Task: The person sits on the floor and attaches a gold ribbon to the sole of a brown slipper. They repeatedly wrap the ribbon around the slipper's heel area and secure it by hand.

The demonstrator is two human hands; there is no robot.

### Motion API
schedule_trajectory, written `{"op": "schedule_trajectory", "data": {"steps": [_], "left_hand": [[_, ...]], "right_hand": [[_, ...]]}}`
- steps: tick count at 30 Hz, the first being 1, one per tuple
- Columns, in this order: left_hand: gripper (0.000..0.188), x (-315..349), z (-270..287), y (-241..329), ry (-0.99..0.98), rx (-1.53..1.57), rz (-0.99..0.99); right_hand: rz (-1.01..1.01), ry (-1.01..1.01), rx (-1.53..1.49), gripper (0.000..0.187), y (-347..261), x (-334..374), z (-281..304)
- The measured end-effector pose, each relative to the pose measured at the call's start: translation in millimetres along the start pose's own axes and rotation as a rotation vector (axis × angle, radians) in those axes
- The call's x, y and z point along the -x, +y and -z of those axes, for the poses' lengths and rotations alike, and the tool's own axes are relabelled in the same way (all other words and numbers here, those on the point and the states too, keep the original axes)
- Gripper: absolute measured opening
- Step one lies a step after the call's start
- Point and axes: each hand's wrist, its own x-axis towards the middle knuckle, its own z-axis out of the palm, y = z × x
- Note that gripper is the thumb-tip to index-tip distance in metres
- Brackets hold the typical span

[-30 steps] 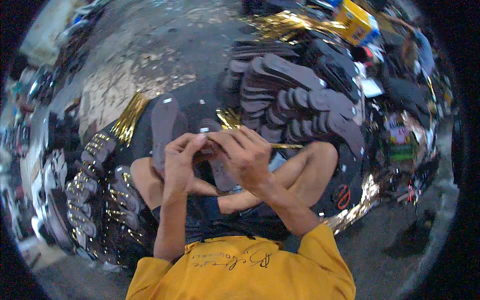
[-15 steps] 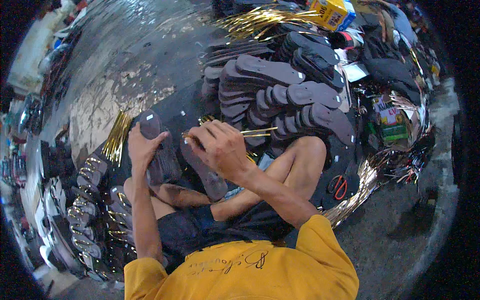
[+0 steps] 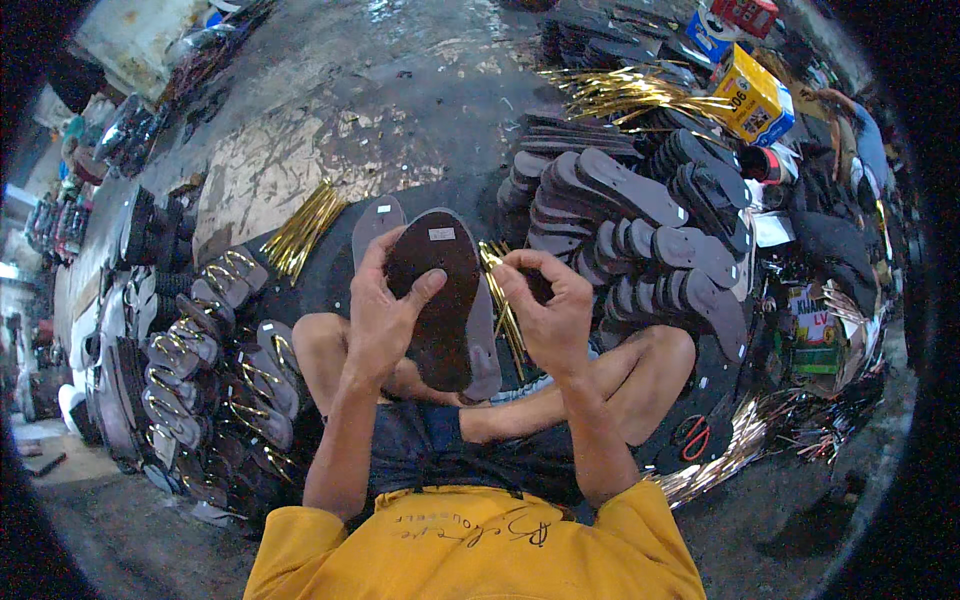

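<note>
A sandal sole point(image 3: 436, 315) is held up over my lap with its dark face and small white label turned toward me. My left hand point(image 3: 392, 305) grips its left edge, thumb on the dark face and fingers behind. Under and beside it lie more grey soles, one sole point(image 3: 378, 222) showing past my left fingers and another sole point(image 3: 486, 345) along the right edge. My right hand point(image 3: 548, 305) is curled in a pinch just right of the sole, over thin gold straps point(image 3: 507, 315). Whatever its fingertips hold, if anything, I cannot make out.
Stacked grey soles point(image 3: 640, 245) stand to the right. Finished-looking sandals with gold straps point(image 3: 180, 385) fill the left. A gold strip bundle point(image 3: 304, 232) lies ahead left, more gold strips point(image 3: 630, 98) near a yellow box point(image 3: 750, 95). Red-handled scissors point(image 3: 694, 438) rest by my right knee.
My left hand has lifted a sole and turned its dark face up. My right hand has moved off the sole it was over; the gold straps that stuck out from it no longer show there.
</note>
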Motion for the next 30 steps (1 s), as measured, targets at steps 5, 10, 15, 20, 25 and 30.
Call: {"op": "schedule_trajectory", "data": {"steps": [5,10,15,20,25,30], "left_hand": [[0.042,18,-11,16,-0.021,-0.136,0.050],[0.038,30,-25,22,0.100,-0.232,-0.102],[0.040,36,-26,36,0.038,-0.349,0.025],[0.044,45,-30,25,0.041,-0.312,-0.065],[0.050,51,-35,7,0.078,-0.339,-0.242],[0.061,42,-39,10,0.087,-0.429,-0.297]], "right_hand": [[0.123,-0.084,0.101,0.016,-15,3,-8],[0.109,-0.070,0.185,0.018,-15,10,-12],[0.181,-0.017,0.259,0.020,-1,11,-14],[0.368,0.078,0.368,0.019,6,9,-19],[0.187,0.077,0.229,0.021,14,19,-30],[-0.013,0.010,0.104,0.022,7,18,-32]]}}
